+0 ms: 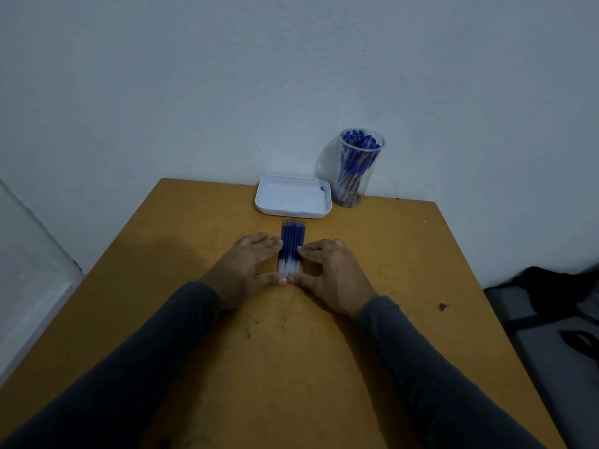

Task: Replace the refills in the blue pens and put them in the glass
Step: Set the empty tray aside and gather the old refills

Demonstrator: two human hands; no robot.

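Note:
Several blue refills (292,243) lie side by side in a tight row in the middle of the table, tips pointing away from me, pale ends toward me. My left hand (248,267) presses its fingertips against the row's left side. My right hand (330,270) presses against the right side. Both thumbs meet at the row's near end. Neither hand lifts anything. A clear glass (356,170) full of blue pens (355,157) stands at the far edge, right of centre.
A white tray (293,197) sits just beyond the refills, left of the glass, with a blue mark near its right wall. The worn yellow table (405,254) backs against a white wall. A dark bag (557,293) lies off the right edge.

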